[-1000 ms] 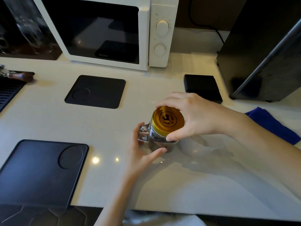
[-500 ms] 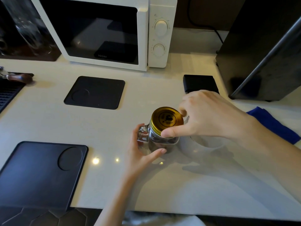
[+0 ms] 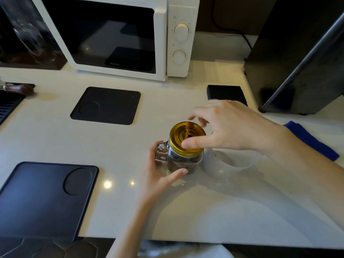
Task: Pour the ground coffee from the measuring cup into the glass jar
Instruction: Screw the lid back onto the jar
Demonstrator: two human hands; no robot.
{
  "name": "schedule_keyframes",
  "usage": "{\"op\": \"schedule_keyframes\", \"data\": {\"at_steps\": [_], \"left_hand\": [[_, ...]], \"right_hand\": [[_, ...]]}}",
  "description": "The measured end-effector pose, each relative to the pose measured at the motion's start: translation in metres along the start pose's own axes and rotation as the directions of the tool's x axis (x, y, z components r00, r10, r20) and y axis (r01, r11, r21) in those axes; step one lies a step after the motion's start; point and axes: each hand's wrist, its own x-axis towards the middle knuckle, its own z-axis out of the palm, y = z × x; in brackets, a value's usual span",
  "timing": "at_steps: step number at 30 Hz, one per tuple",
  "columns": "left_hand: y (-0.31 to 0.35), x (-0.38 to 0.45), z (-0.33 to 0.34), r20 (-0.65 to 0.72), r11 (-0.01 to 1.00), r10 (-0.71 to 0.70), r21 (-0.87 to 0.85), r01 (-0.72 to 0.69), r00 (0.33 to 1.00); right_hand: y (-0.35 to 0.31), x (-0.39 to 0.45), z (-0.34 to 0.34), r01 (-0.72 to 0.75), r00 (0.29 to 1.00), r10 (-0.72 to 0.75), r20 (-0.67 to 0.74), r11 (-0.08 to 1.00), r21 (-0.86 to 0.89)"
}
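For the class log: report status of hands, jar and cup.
Left hand gripping glass jar. Right hand on gold lid, lid on. White measuring cup beside jar, unpoured.

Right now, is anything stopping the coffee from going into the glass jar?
Yes. The round gold metal lid sits on the handled glass jar, covering its mouth. The right hand touches the lid; the left hand steadies the jar.

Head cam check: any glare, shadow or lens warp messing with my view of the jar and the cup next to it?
Head view: two small glare spots on the counter, left of the jar, not on it. The gold lid is sharp, its print partly covered by the right hand. The arm's shadow dims the white measuring cup. Wide-angle warp tilts the microwave; the left hand is clear.
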Motion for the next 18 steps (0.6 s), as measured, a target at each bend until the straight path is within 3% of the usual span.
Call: {"op": "schedule_keyframes", "data": {"at_steps": [4,9,11,15,18], "left_hand": [[-0.001,0.001,0.000,0.000,1.000,0.001,-0.007,-0.001,1.000],[0.001,0.001,0.000,0.012,1.000,0.008,0.009,-0.008,1.000],[0.001,0.000,0.000,0.012,1.000,0.003,-0.010,-0.003,1.000],[0.000,0.000,0.000,0.011,1.000,0.007,-0.023,-0.007,1.000],[0.000,0.000,0.000,0.004,1.000,0.005,-0.009,-0.005,1.000]], "right_hand": [[0.000,0.000,0.007,0.091,0.984,-0.110,0.139,0.986,0.137],[-0.002,0.000,0.002,-0.004,0.999,0.001,-0.047,0.999,-0.050],[0.002,-0.002,0.001,-0.007,0.997,0.007,-0.076,1.000,0.001],[0.009,-0.004,0.011,0.037,0.994,-0.056,0.096,0.980,0.194],[0.007,-0.003,0.017,0.021,0.997,-0.007,-0.075,0.983,0.180]]}}
